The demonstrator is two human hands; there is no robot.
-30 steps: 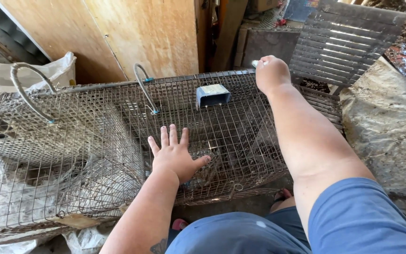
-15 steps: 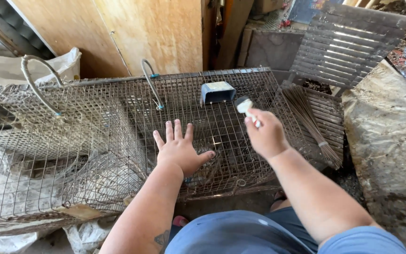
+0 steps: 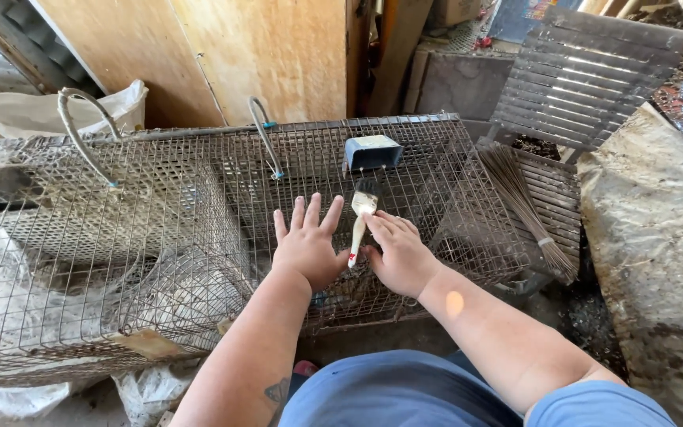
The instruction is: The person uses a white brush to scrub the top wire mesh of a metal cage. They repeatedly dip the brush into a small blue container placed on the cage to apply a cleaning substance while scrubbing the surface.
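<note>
**Two hands and a paintbrush on a wire cage**

While both forearms reach out from the near edge, the hands rest side by side on top of a rusty wire cage that fills the left and middle of the scene. The left hand lies flat on the mesh, palm down, fingers spread wide and pointing away, holding nothing. Just to its right, the right hand lies on the mesh too, fingers loosely curled and pointing up to the left towards a small paintbrush. The brush lies on the cage top between the two hands, pale wooden handle near, dark bristles far. The right fingertips seem to touch the handle, though I cannot tell whether they grip it or merely rest against it.

Just beyond the bristles a small blue-grey metal box sits on the mesh. Two bent wire handles rise from the cage top, one near the middle and one far to the left. A bundle of thin sticks tied like a broom leans across the cage's right end. Behind it stands a slatted grey panel, tilted against the clutter. Plywood sheets form the far wall, and a white sack slumps at the far left. On the right lies a mottled, dirty slab.
</note>
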